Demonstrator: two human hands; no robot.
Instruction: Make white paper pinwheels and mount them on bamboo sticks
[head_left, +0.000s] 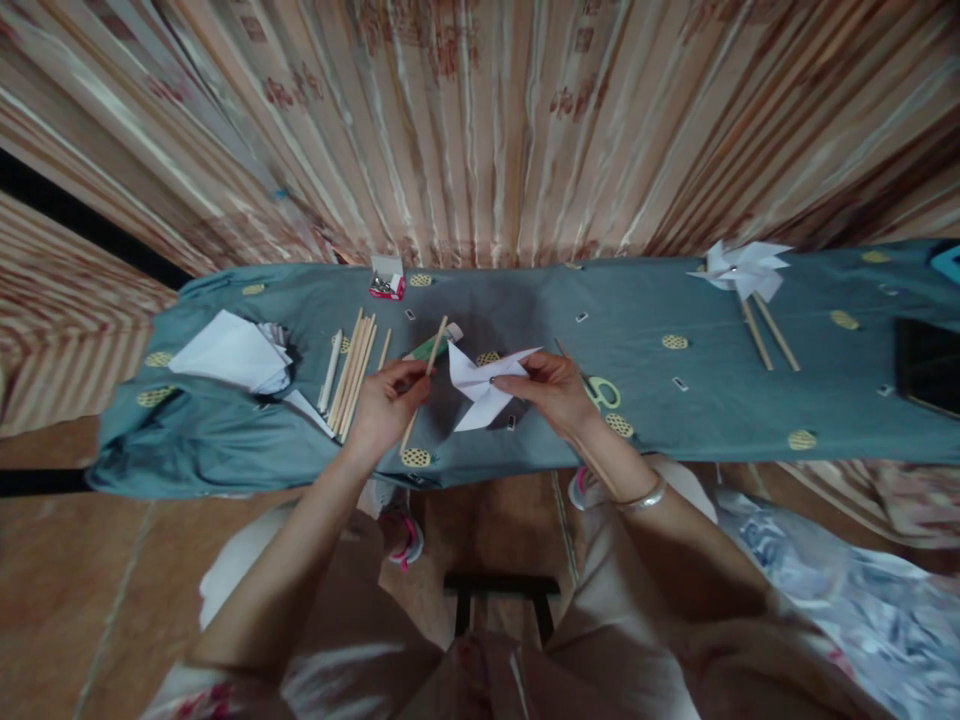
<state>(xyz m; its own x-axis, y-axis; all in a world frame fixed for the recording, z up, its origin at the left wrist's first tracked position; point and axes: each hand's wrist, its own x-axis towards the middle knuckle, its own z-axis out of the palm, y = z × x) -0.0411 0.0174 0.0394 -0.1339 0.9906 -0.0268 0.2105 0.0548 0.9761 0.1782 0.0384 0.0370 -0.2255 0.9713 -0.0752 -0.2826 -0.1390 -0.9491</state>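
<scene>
My left hand (391, 400) is closed on a thin wooden stick (437, 340), which it holds at a slant over the cloth. In my right hand (555, 395) is a white paper pinwheel (480, 388), pinched near its middle, where a small dark pin head shows. The stick and the pinwheel are apart, a short gap between them. Behind the stick lies a green and white tube (431, 345), partly hidden by my left hand. Scissors with light green handles (604, 392) rest just right of my right hand.
Several wooden sticks (356, 375) lie left of my left hand, beside a white pen-like stick (331, 370). A stack of white paper (229, 352) is farther left. A small red and white box (387, 280) stands at the back. Finished-looking pinwheels (750, 270) and a dark flat object (928, 365) lie right.
</scene>
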